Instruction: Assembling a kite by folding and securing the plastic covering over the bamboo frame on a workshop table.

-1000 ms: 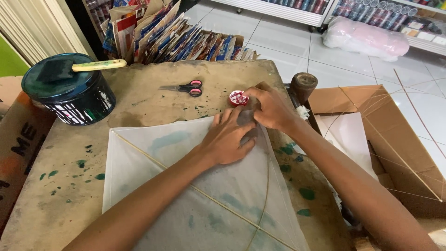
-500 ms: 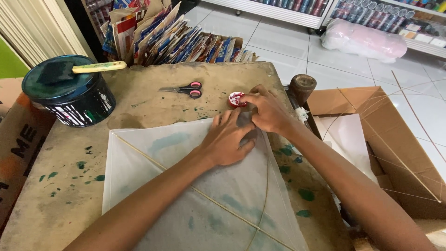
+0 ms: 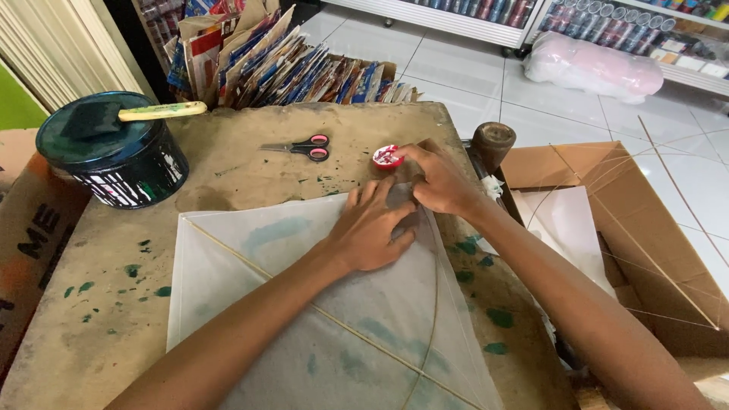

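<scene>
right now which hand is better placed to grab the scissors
Left. The left hand lies flat on the kite, nearer the scissors; the right hand is busy pinching the kite's top corner.

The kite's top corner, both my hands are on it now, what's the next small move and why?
Probably press the corner fold flat with the right hand while the left hand pins the white kite. The fingers meet at the corner, beside the small red cap.

Stained table (image 3: 250, 175), kite (image 3: 304, 304), scissors (image 3: 300, 146) (red-handled)
</scene>
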